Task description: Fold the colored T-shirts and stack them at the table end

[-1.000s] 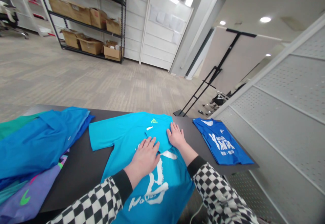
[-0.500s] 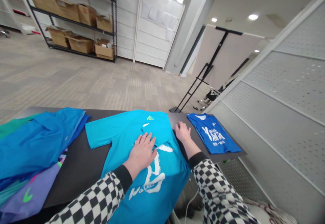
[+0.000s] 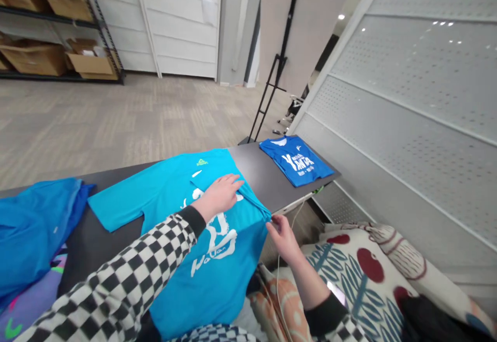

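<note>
1. At the far left of the dark table (image 3: 267, 176), a heap of blue garments (image 3: 31, 233) lies bunched, with a purple one showing beneath its near edge.
2. Just right of the heap, the turquoise T-shirt (image 3: 163, 197) lies spread print-up at the table's middle, its near hem hanging over the near edge and its right side folded inward.
3. The left hand (image 3: 219, 195), in a checkered sleeve, rests palm down with fingers spread flat on the folded part of the shirt.
4. Nearer and to the right, the right hand (image 3: 282, 236) pinches the shirt's folded right edge between its fingertips, at the table's near edge.
5. On the table's far right corner lies a folded royal blue T-shirt (image 3: 297, 162), well apart from both hands.
</note>
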`<state>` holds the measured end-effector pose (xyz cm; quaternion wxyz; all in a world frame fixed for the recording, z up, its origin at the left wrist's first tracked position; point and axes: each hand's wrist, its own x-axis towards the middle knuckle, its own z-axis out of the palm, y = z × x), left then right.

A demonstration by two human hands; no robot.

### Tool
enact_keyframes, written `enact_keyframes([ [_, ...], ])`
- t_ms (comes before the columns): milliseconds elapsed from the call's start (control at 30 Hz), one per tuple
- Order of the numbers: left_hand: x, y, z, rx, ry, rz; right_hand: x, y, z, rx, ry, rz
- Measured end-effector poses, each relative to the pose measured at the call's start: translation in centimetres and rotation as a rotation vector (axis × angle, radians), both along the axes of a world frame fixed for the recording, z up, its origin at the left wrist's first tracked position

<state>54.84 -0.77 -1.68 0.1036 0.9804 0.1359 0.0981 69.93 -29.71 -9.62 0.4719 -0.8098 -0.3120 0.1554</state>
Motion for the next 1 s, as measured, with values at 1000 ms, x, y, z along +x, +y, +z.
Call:
enact_keyframes([
  [1000,1.7,1.8,0.6,0.005,0.035,-0.068,-8.3,-10.3,1.3,-0.183,-0.269,0.220],
])
